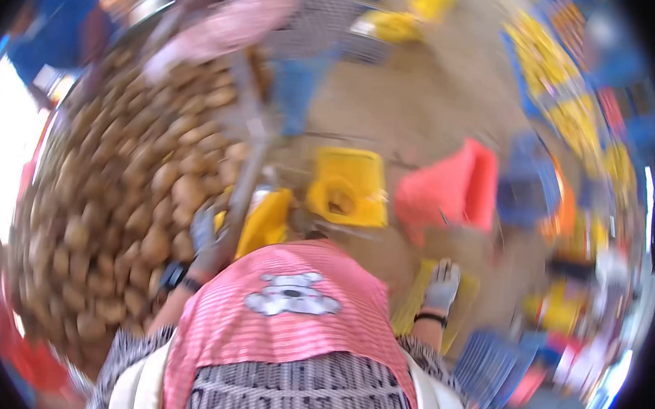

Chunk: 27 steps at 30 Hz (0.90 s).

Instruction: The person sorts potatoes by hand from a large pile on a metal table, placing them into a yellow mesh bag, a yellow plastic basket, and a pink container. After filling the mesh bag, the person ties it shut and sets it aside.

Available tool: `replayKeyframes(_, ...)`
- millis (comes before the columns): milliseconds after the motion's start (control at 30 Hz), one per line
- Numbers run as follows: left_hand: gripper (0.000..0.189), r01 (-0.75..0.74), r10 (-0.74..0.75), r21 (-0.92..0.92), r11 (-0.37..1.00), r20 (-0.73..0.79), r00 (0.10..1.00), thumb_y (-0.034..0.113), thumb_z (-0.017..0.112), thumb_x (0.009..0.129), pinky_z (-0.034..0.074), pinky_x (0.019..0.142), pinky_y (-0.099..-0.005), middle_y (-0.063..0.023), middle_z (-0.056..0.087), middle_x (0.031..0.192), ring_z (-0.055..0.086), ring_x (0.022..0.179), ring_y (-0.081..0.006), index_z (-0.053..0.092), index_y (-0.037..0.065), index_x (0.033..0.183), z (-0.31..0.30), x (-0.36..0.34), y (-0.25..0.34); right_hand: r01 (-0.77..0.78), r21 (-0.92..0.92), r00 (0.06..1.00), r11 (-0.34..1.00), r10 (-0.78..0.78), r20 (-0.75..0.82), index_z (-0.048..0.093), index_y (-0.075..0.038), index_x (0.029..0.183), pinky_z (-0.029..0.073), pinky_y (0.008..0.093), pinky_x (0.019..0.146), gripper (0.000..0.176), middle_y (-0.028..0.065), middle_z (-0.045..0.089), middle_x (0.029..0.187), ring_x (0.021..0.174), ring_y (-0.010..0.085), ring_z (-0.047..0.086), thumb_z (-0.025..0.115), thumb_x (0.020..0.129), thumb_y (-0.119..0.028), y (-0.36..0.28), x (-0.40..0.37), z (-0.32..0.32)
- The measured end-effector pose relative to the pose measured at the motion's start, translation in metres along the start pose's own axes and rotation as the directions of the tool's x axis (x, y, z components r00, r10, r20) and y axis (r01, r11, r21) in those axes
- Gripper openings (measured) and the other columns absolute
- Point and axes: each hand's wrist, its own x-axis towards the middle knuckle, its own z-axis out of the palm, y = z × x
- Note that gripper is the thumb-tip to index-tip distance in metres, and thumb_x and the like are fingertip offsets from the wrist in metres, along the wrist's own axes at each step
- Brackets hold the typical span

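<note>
- Filling the left side, a heap of brown, rounded tubers (122, 205) lies beside a pale rail (249, 153).
- The left hand (204, 230), grey-gloved, is at the heap's edge near a bright yellow container (266, 219); its grip cannot be told.
- A pink striped apron (285, 270) bears a white bear print and partly hides that container; the dark pattern on the patterned clothing (291, 399) is unreadable.
- The right hand (442, 286), pale-gloved, is over a yellow crate (469, 290); its fingers look extended, though blur hides whether they grip it.
</note>
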Motion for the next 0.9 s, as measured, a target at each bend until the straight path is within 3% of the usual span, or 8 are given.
replayKeyframes(67,0.036,-0.065,0.052,-0.063,0.996,-0.18,0.982,0.014,0.072,0.078,0.044,0.101,-0.0475,-0.0175,0.062,0.124,0.056,0.118,-0.0388,0.066,0.014,0.114,-0.011,-0.002,0.021,-0.108,-0.169,0.967,0.98,0.143,0.21,0.048,-0.012,0.141,0.048,0.0353,0.103,0.043,0.0065,0.058,0.136,0.12,0.0214,0.058,0.055,0.102,-0.029,0.029,0.008,0.068)
replayKeyframes(167,0.032,-0.097,0.065,-0.262,0.96,-0.13,0.989,0.014,0.066,0.084,0.045,0.099,-0.045,-0.0178,0.061,0.121,0.057,0.114,-0.0382,0.064,0.009,0.116,-0.049,-0.001,0.051,-0.087,-0.41,0.86,0.908,0.276,0.43,0.049,-0.01,0.139,0.051,0.0347,0.098,0.04,0.0077,0.061,0.13,0.109,0.019,0.063,0.055,0.102,-0.027,0.052,-0.048,0.158)
replayKeyframes(267,0.027,0.018,-0.008,-0.285,0.958,0.034,0.999,0.007,0.065,0.087,0.048,0.098,-0.0401,-0.017,0.061,0.123,0.057,0.117,-0.0341,0.064,0.009,0.114,-0.066,-0.005,0.064,0.196,-0.605,0.616,0.772,0.383,0.688,0.05,-0.008,0.137,0.052,0.0328,0.095,0.039,0.0089,0.064,0.123,0.103,0.0164,0.064,0.058,0.101,-0.02,0.072,-0.09,0.23)
replayKeyframes(367,0.025,-0.029,0.037,-0.293,0.956,0.021,0.999,0.007,0.063,0.089,0.049,0.094,-0.0398,-0.0126,0.063,0.12,0.059,0.114,-0.0327,0.064,0.008,0.114,-0.076,-0.012,0.08,0.357,-0.566,0.177,0.744,0.541,0.822,0.05,-0.004,0.137,0.052,0.0296,0.094,0.042,0.009,0.063,0.119,0.104,0.0149,0.063,0.063,0.097,-0.009,0.1,-0.129,0.287)
replayKeyframes(567,0.027,-0.089,0.082,-0.327,0.941,-0.035,0.996,0.009,0.065,0.087,0.046,0.093,-0.0433,-0.0065,0.066,0.121,0.062,0.111,-0.0287,0.066,0.012,0.113,-0.097,-0.049,0.077,0.727,-0.116,-0.372,0.677,0.531,0.762,0.05,-0.003,0.14,0.052,0.0336,0.097,0.052,0.0099,0.062,0.124,0.111,0.0194,0.062,0.067,0.09,-0.004,0.192,-0.228,0.357)
replayKeyframes(633,0.028,-0.052,0.028,-0.319,0.946,-0.08,0.996,0.009,0.065,0.086,0.047,0.092,-0.0426,-0.0071,0.066,0.121,0.062,0.111,-0.0288,0.065,0.012,0.114,-0.106,-0.056,0.067,0.635,0.656,-0.773,0.409,0.326,0.544,0.049,-0.013,0.144,0.046,0.0434,0.106,0.066,0.015,0.054,0.139,0.127,0.0319,0.053,0.07,0.082,-0.007,0.227,-0.252,0.381)
replayKeyframes(767,0.034,-0.032,-0.058,-0.276,0.961,-0.313,0.948,0.005,0.068,0.085,0.05,0.089,-0.0404,-0.0108,0.065,0.122,0.062,0.113,-0.0294,0.065,0.01,0.118,-0.127,-0.067,0.061,0.552,0.829,-0.689,0.096,0.613,0.388,0.042,-0.035,0.149,0.035,0.0482,0.115,0.081,0.0168,0.021,0.162,0.141,0.0428,0.034,0.071,0.077,-0.014,0.258,-0.271,0.39)
replayKeyframes(900,0.056,0.237,-0.264,-0.118,0.964,-0.407,0.874,0.017,0.075,0.081,0.048,0.097,-0.0442,-0.0157,0.056,0.135,0.058,0.118,-0.0352,0.058,0.014,0.134,-0.128,-0.043,0.048,0.608,0.773,-0.657,0.182,0.663,0.36,0.042,-0.033,0.149,0.036,0.0476,0.115,0.089,0.0188,0.022,0.162,0.14,0.043,0.035,0.076,0.069,-0.014,0.251,-0.294,0.405)
